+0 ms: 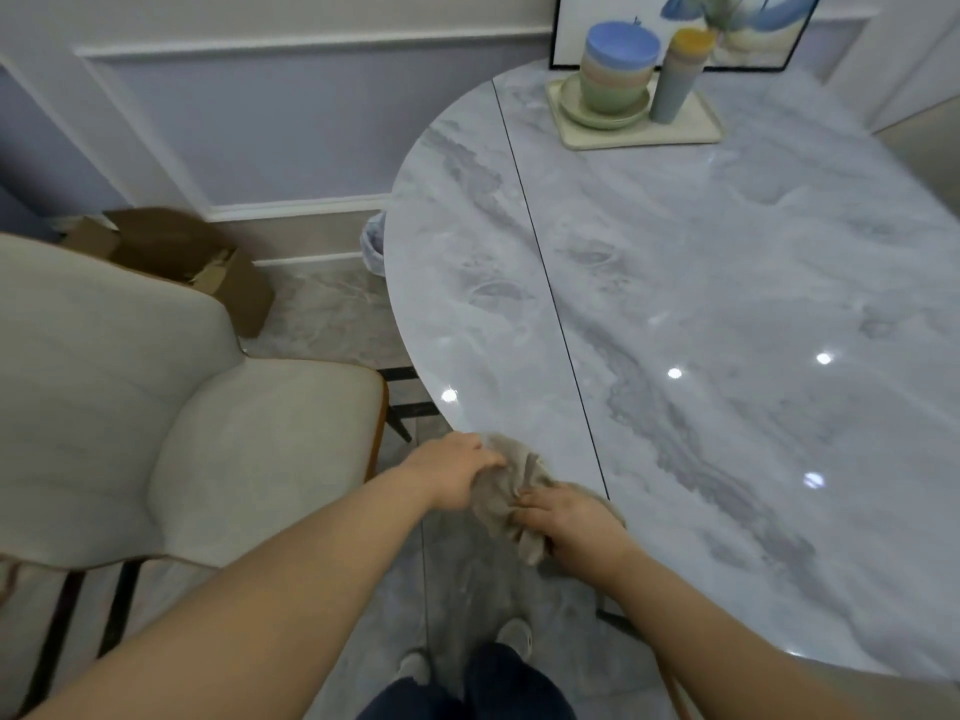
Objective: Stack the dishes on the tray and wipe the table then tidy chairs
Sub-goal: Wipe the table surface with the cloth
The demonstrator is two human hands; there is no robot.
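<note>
A crumpled grey-brown cloth (511, 491) lies at the near left edge of the grey marble table (727, 314). My left hand (454, 472) grips its left side and my right hand (574, 519) grips its right side. At the table's far end a cream tray (688, 129) carries a stack of coloured bowls (618, 70) on green plates (605, 114), beside stacked cups (678, 75). A cream upholstered chair (171, 407) stands left of the table, pulled away from it.
A brown cardboard box (192, 252) sits on the floor by the wall behind the chair. A framed picture (753, 28) leans on the wall behind the tray. My feet (467, 652) stand on the tiled floor next to the table edge.
</note>
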